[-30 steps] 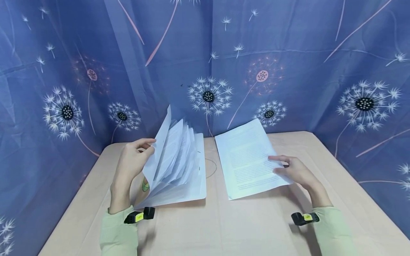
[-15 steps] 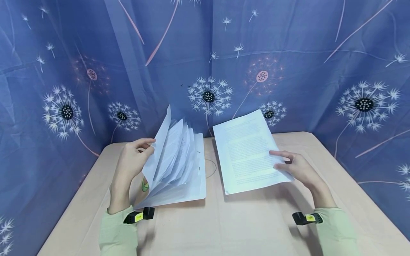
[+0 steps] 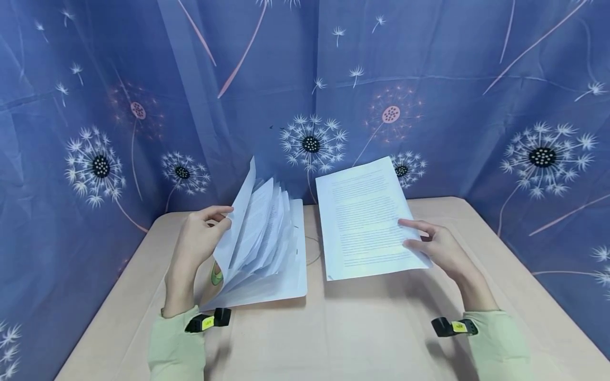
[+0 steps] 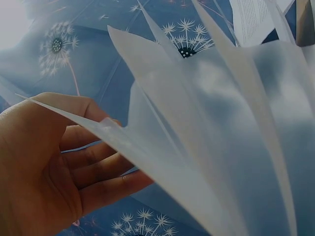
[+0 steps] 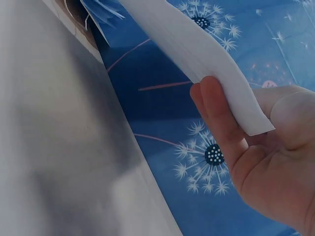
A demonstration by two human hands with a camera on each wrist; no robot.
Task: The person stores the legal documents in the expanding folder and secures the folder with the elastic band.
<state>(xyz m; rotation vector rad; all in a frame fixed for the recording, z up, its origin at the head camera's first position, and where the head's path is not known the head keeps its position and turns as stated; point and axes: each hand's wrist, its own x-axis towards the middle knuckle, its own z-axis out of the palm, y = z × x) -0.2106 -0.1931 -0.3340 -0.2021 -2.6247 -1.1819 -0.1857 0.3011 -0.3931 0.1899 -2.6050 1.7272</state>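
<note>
On the table's left stands a white translucent folder [image 3: 267, 293], its cover [image 3: 240, 211] lifted and several leaves with printed text [image 3: 259, 227] fanned out inside. My left hand [image 3: 197, 241] pinches the cover's edge between thumb and fingers; in the left wrist view, the hand [image 4: 74, 162] is around the thin plastic edge. To the right, my right hand [image 3: 440, 248] holds a printed sheet of paper [image 3: 367, 222] by its right edge, tilted up above the table. The right wrist view has the paper [image 5: 211, 64] between thumb and fingers. Whether it is more than one sheet, I cannot tell.
A pale pink cloth covers the table [image 3: 314, 338]. Behind and at both sides hangs a blue curtain [image 3: 305, 63] with dandelion prints, close to the table's back edge. A green and brown mark [image 3: 216, 274] shows under the folder's left side.
My right hand has raised the printed sheet of paper off the table and drawn it slightly left, tilting it more upright. The left hand and the folder have stayed in place.
</note>
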